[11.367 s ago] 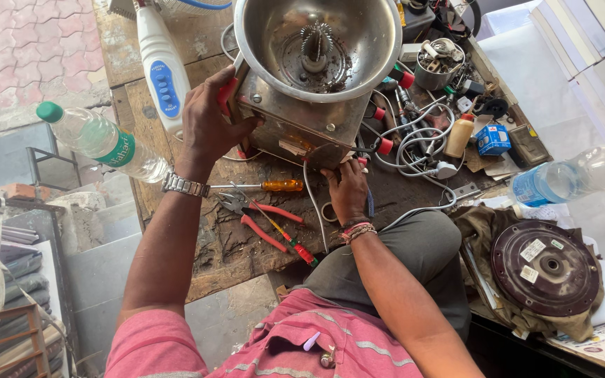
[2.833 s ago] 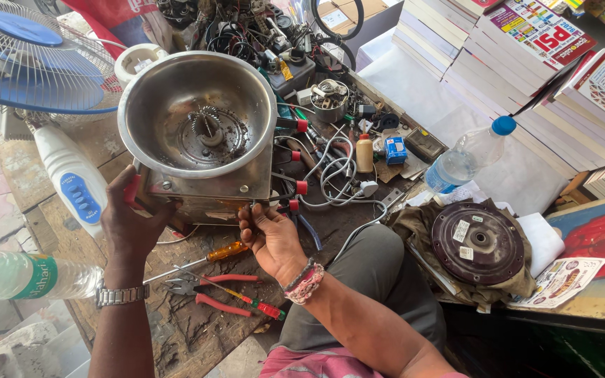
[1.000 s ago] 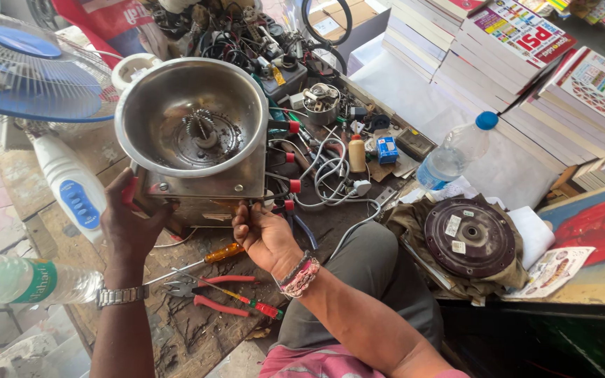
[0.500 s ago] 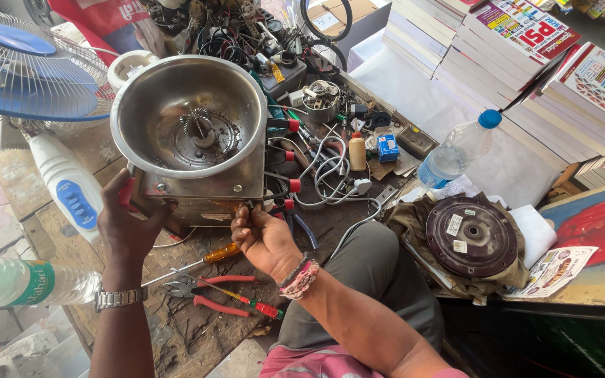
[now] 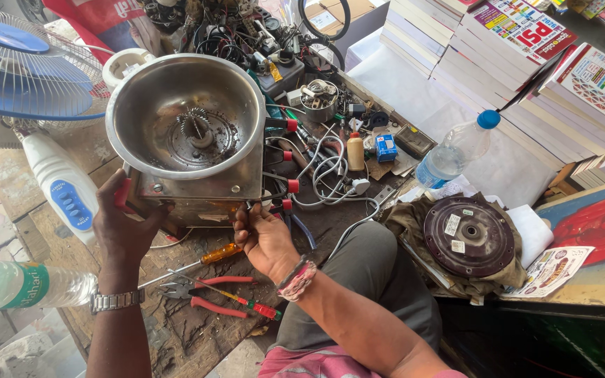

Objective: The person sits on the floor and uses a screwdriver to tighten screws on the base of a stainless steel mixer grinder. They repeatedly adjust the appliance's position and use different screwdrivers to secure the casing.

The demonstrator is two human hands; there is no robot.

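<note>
Beside the steel machine point(image 5: 190, 150), at its left lower corner, the left hand point(image 5: 124, 227) clamps its grip on the housing, fingers wrapped round the edge by a red foot, bracing it. That machine, a square metal box with a wide shiny bowl and a toothed hub at its centre, stands on the worn wooden bench point(image 5: 176, 336), directly ahead of the person. At its front lower edge the right hand point(image 5: 264, 238) has its grip pinched together on something small where the wires come out; what it pinches is too small to tell. Just below the machine lie an orange-handled screwdriver point(image 5: 197, 260), red-handled pliers point(image 5: 201, 294) and a thin red and green screwdriver point(image 5: 243, 301), all untouched. Right of the machine sprawl white cables point(image 5: 327, 182), and farther right a dark round disc point(image 5: 469, 236) rests on a cloth.

By my judgement the step in hand is fingertip work on the base while the housing is steadied. A next move would call for that left brace kept firm and a tool picked from those lying just below the machine.
</note>
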